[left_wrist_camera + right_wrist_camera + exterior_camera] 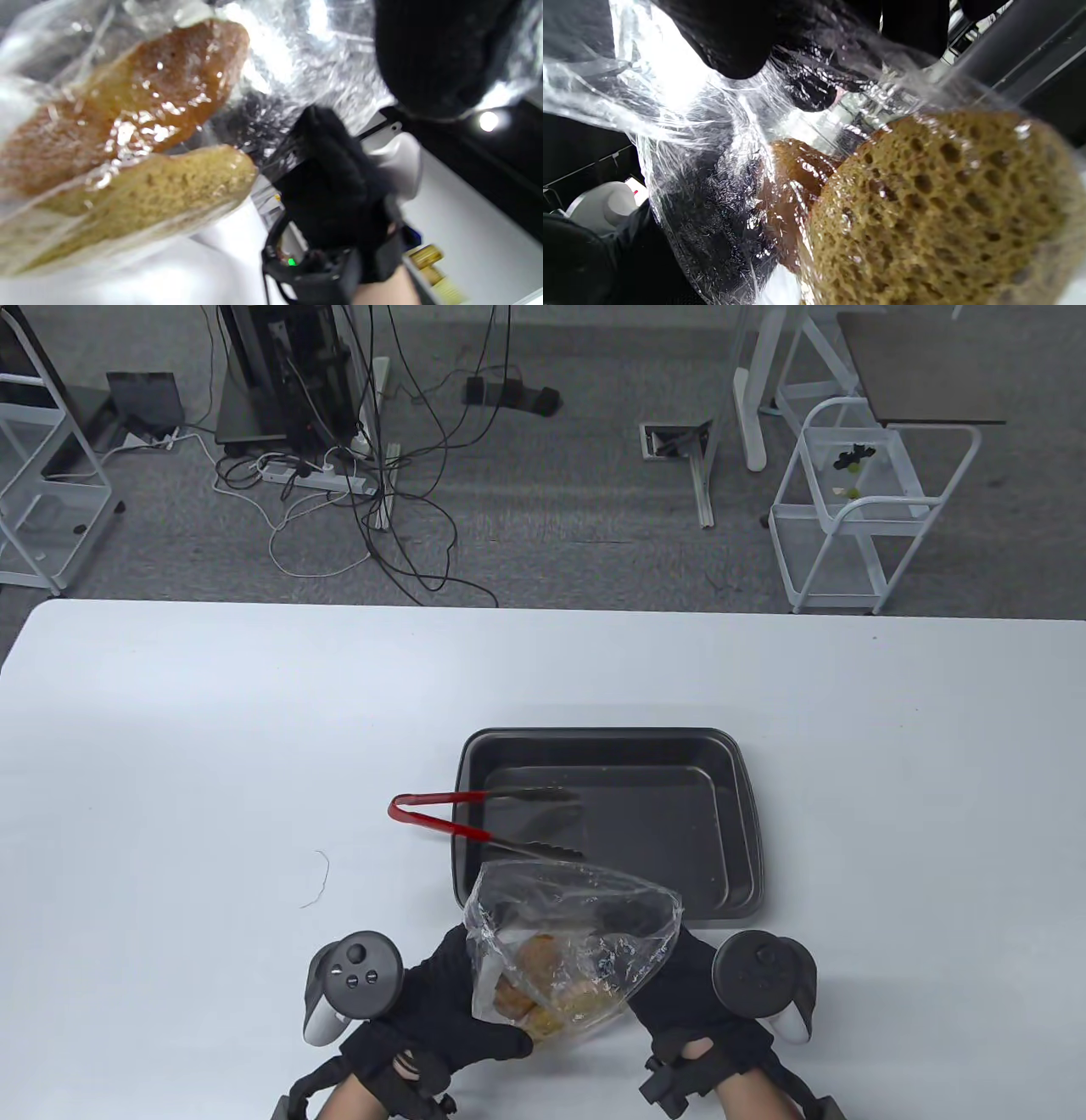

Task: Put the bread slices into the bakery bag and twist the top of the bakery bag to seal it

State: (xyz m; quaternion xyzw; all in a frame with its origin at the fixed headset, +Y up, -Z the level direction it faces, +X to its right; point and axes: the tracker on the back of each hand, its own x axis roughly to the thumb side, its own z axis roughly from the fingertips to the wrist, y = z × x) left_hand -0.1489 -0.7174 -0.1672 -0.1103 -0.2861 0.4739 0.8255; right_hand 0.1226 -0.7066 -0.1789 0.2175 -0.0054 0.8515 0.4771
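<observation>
A clear bakery bag [570,929] with brown bread slices [543,988] inside is held just above the table's front edge, its mouth open and pointing toward the tray. My left hand [484,988] grips the bag's left side and bottom, fingers curled under the bread. From the right, my right hand [663,976] grips the bag's other side. In the left wrist view the bread slices [127,140] press against the plastic, with the right hand [335,190] behind. In the right wrist view my fingers [734,38] pinch the crinkled bag [704,178] above a porous slice [946,212].
A dark baking tray [738,831] lies just beyond the bag. Red-handled tongs [441,814] rest across its left rim, tips inside. A thin thread [320,878] lies on the white table [212,746] to the left. Carts and cables stand on the floor beyond the far edge.
</observation>
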